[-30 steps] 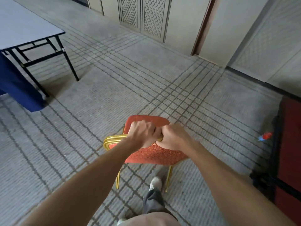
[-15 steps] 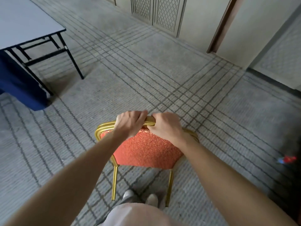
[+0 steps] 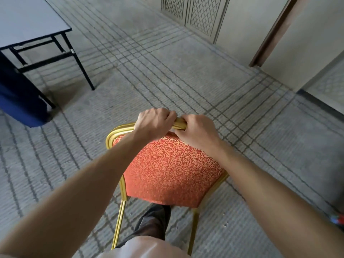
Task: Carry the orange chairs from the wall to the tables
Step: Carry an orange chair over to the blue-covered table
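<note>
A grey carpet (image 3: pixel 167 81), crossed by bands of darker lines, was seen over most of the view. A pale wall with lattice-patterned panels (image 3: pixel 195 13) was seen along the top, and a brown door frame (image 3: pixel 275 32) was set into it to the right. A grey surface (image 3: pixel 28 19) on black folding legs was seen at the upper left, and a dark blue cloth (image 3: pixel 16 101) hung beside those legs down to the carpet.

The orange chair (image 3: pixel 171 170) was found low in the middle of the view, out on the carpet, well apart from the surface and away from the wall. Its patterned orange back was turned toward the camera and was edged by a gold metal frame (image 3: pixel 119 131); two gold legs ran down from it. Whether those legs touched the carpet could not be told.

Two bare forearms were stretched forward over the chair. The left hand (image 3: pixel 154 123) was curled round the top rail of the frame, and the right hand (image 3: pixel 197 129) was clenched round the same rail just beside it, the knuckles almost touching.

A dark trouser leg (image 3: pixel 150 224) was seen beneath the chair back, between the two gold legs. A small red and blue object (image 3: pixel 337 219), too blurred to be identified, lay at the right edge.
</note>
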A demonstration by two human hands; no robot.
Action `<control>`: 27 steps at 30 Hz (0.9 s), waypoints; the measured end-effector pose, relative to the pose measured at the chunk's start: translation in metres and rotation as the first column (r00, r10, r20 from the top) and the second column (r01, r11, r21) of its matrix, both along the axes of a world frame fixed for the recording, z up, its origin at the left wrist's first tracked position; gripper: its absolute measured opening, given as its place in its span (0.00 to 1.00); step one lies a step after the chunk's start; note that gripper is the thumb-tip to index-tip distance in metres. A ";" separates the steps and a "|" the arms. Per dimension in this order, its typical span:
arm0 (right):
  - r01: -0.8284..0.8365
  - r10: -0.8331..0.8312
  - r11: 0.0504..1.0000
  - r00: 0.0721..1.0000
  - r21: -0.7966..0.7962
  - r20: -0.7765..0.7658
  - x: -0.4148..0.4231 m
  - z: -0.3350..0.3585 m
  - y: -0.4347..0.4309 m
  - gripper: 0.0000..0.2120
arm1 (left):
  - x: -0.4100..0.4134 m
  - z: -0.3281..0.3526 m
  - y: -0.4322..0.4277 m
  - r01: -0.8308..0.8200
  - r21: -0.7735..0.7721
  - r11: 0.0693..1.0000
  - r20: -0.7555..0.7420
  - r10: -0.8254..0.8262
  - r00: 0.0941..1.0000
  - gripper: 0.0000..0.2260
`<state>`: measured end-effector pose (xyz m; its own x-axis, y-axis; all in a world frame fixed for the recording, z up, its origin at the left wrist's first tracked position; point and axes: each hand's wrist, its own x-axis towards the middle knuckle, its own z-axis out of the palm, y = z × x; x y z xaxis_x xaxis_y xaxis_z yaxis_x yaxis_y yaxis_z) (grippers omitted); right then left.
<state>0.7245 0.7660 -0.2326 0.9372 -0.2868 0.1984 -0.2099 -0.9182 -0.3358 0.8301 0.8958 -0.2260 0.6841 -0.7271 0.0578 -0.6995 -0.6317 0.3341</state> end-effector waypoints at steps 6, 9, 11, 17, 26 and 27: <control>0.033 -0.001 0.983 0.984 0.182 -0.176 0.090 0.008 -0.069 0.21 | 0.080 -0.005 -0.071 0.068 -0.004 0.998 0.147 -0.067 0.987 0.15; 0.029 -0.004 0.990 0.984 0.137 -0.178 0.117 0.006 -0.088 0.20 | 0.105 -0.004 -0.095 -0.013 -0.017 1.000 0.068 0.014 0.998 0.18; 0.014 0.007 0.993 0.985 0.119 -0.173 0.136 0.010 -0.101 0.20 | 0.120 0.001 -0.105 -0.033 -0.024 0.999 0.061 0.035 0.998 0.18; -0.113 0.112 0.993 0.993 -0.020 -0.021 0.209 0.036 -0.145 0.18 | 0.187 0.026 -0.136 -0.045 -0.141 0.989 0.141 0.065 0.988 0.18; -0.263 0.277 0.951 0.958 -0.160 0.072 0.292 -0.008 -0.239 0.12 | 0.259 -0.019 -0.218 -0.049 -0.084 0.995 0.332 0.075 0.940 0.20; -0.290 0.299 0.942 0.954 -0.168 0.028 0.301 -0.016 -0.251 0.13 | 0.265 -0.024 -0.229 -0.068 -0.046 0.997 0.327 0.080 0.942 0.22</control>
